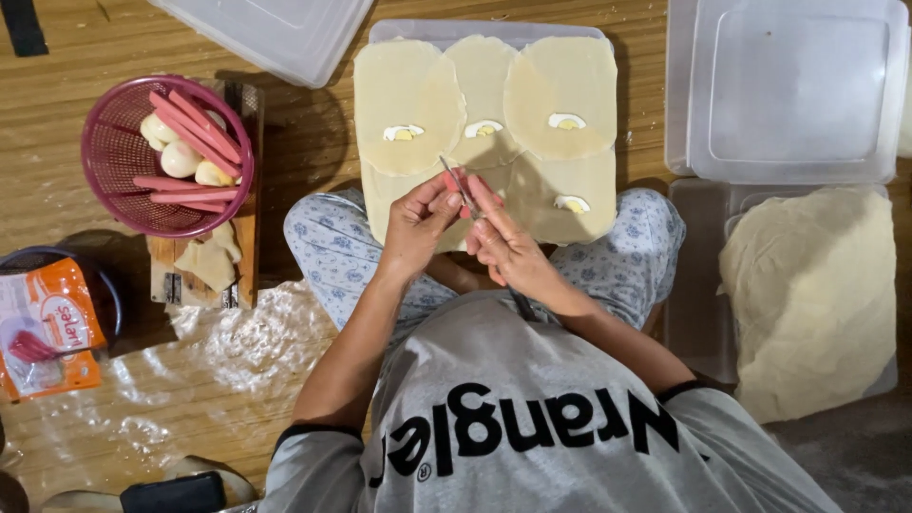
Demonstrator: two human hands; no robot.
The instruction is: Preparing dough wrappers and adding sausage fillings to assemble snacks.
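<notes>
**Both hands working a sausage with a knife over laid-out wrappers**

Centre of frame, just below middle: left hand (415, 223) and right hand (503, 245) meet over the person's lap. Left hand's fingers are curled in, pinching a pink sausage piece (458, 182) at its end. Right hand is closed around a thin knife (463, 195), blade angled up-left and touching the sausage between the two hands. How far the blade is in, cannot tell.

Straight above the hands, top centre: a pale board (494, 30) carrying round dough wrappers (404, 90), overlapping each other, four of them each topped with an egg slice (404, 133).

Upper left: pink mesh basket (114, 152) holding whole sausages and peeled eggs, sitting on a wooden cutting board (245, 237).

Far left edge, mid-height: orange sausage packet (47, 328) resting in a dark bowl.

Right side, lower: stack of plain dough sheets (812, 294) on a clear tray. Upper right: clear plastic container lids (793, 85); another lid at top left of centre.

All of it sits on a wooden floor (85, 47); crumpled clear plastic film (218, 361) lower left.
</notes>
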